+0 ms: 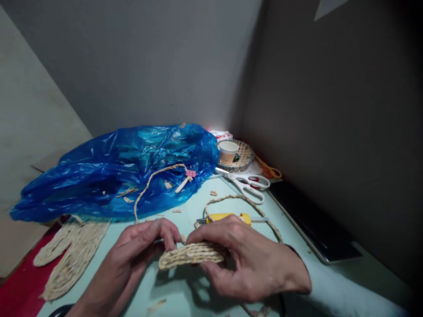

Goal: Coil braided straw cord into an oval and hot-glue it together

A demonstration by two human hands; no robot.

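At lower centre, the right hand [244,259] grips a coiled braid piece [194,255] between thumb and fingers; the left hand [142,244] is at its left end, and whether that one pinches anything I cannot tell. The right hand partly blocks a yellow glue gun [246,219], with a loose braided cord [231,197] looping behind it. A crumpled blue bag [95,176] sprawls across left and centre; white scissors [243,177], a paper cup [228,156] and a dark flat slab [310,220] crowd the right
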